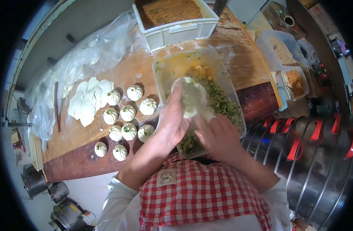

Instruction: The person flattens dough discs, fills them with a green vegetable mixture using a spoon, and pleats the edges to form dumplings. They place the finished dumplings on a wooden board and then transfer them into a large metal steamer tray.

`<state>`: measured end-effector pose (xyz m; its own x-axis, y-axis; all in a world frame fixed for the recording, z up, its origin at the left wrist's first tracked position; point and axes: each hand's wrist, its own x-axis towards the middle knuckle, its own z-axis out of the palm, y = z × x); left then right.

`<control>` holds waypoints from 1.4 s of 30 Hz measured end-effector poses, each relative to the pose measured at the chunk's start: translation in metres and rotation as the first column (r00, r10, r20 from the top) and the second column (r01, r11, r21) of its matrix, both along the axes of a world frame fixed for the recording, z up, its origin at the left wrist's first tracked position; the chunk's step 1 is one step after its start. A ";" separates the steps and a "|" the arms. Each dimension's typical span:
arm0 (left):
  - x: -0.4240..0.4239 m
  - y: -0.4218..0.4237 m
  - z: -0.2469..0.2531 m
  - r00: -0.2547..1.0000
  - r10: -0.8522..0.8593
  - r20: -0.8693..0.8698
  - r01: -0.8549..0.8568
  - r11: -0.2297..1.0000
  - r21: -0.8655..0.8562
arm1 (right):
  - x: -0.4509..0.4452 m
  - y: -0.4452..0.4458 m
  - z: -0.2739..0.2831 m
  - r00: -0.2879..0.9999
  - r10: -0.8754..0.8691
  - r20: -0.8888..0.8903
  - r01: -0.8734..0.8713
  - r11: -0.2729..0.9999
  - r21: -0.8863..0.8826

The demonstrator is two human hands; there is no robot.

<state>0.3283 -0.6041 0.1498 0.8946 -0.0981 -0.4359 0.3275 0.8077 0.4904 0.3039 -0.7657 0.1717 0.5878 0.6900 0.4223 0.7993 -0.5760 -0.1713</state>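
Note:
My left hand (172, 118) holds a round dough wrapper (193, 92) with some green filling on it, over a clear plastic tub (176, 62) of chopped green vegetable filling (222, 101). Close beside the wrapper, my right hand (219, 134) is blurred; a pale flat thing (208, 114) shows at its fingers, and whether it is gripped is unclear. Left of the tub stand several pleated stuffed buns (128, 113), some with green showing at the top. A pile of flat dough wrappers (90, 96) lies beyond them, overlapping one another.
A white crate (179, 29) of brown filling stands at the back. Plastic sheeting (104, 43) and a thin wooden stick (57, 106) lie left. Stacked metal steamers with red handles (295, 161) stand right, below two smaller tubs (280, 49). The wooden table's edge (87, 174) runs near my apron.

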 end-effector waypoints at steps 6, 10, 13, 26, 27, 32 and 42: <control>-0.005 0.003 -0.016 0.999 -0.035 0.032 0.037 0.997 -0.072 | -0.003 -0.025 0.014 0.965 -0.203 -0.167 0.223 0.968 0.112; -0.017 0.029 -0.015 0.992 -0.076 0.098 0.075 0.997 0.011 | 0.047 -0.028 -0.010 0.880 -0.192 -0.434 0.327 0.908 0.261; -0.027 0.059 -0.006 0.991 0.037 0.130 -0.042 0.998 0.041 | 0.074 -0.011 -0.045 0.736 -0.133 -0.664 0.325 0.930 0.173; -0.056 0.104 -0.011 0.986 0.163 0.028 -0.165 0.971 0.172 | 0.082 0.029 -0.060 0.622 -0.072 -0.780 0.241 0.965 0.104; -0.054 0.099 -0.009 0.983 0.180 0.022 -0.181 0.966 0.183 | 0.085 0.037 -0.064 0.765 -0.105 -0.636 0.153 0.988 0.021; -0.049 0.093 -0.009 0.987 0.156 0.026 -0.156 0.937 0.311 | 0.076 0.029 -0.062 0.427 0.164 -0.889 0.379 0.860 0.341; -0.016 0.026 -0.003 0.998 0.060 -0.002 -0.059 0.992 0.115 | -0.005 0.013 0.006 0.992 0.093 -0.084 -0.095 0.995 -0.014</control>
